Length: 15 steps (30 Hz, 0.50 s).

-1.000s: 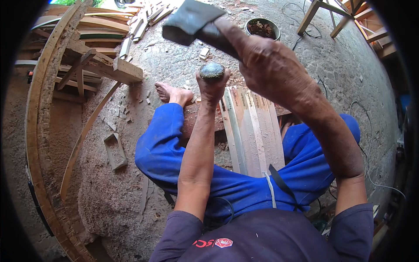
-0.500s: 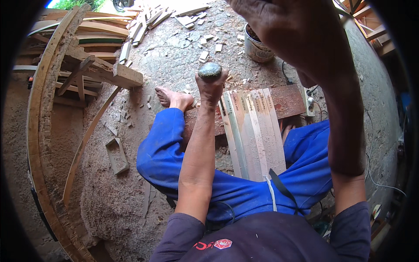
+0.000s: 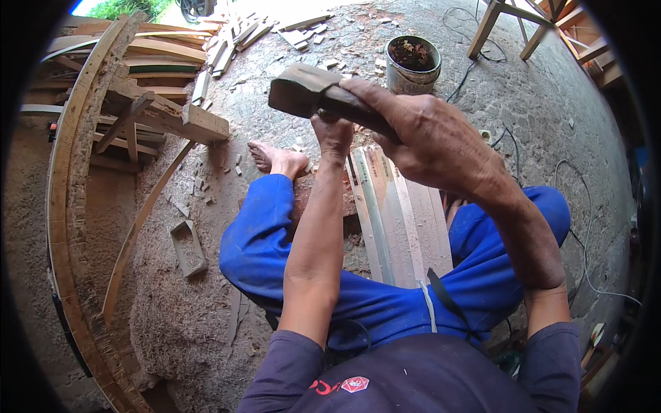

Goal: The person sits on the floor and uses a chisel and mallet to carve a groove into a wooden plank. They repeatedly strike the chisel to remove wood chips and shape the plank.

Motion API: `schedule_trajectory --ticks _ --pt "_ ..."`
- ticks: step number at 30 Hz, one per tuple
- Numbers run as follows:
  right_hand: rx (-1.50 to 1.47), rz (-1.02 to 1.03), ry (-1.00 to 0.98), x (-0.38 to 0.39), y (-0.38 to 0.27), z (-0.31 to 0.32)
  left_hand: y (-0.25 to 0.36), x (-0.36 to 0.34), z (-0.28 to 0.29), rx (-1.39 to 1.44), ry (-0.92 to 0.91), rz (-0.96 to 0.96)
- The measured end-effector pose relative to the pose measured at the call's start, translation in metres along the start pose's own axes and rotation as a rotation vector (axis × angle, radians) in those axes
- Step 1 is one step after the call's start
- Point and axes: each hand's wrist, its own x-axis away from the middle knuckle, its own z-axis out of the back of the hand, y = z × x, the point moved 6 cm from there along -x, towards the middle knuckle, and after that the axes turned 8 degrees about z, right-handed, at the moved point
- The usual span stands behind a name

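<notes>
My right hand (image 3: 434, 138) is closed round the handle of a dark, heavy-headed hammer (image 3: 299, 93). Its head is over my left hand (image 3: 335, 134), which grips what looks like an upright chisel. The hammer covers nearly all of the chisel's top, and its lower end is out of sight behind my fist. Just right of my left hand, several pale wooden slats (image 3: 396, 224) lie side by side between my legs. Small dark notches run across their far ends, and wood dust is scattered on them.
A bucket (image 3: 413, 81) stands ahead, with wooden trestle legs (image 3: 485, 31) and cables (image 3: 584, 206) to the right. Offcuts (image 3: 241, 38) litter the far floor. A curved timber frame (image 3: 62, 206) rises at left, near a small rectangular box (image 3: 188, 249).
My raised right hand has come down and left, bringing the hammer into view over the chisel's round top. My left hand keeps its grip in nearly the same place.
</notes>
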Motion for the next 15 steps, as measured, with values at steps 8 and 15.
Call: schedule_trajectory --ticks 8,15 --pt "0.154 0.063 0.485 -0.046 -0.001 0.064 -0.011 0.021 -0.008 -0.084 -0.042 0.1" --pt "0.024 -0.166 -0.337 0.04 0.032 -0.048 0.016 0.08 -0.014 -0.153 0.143 -0.291"
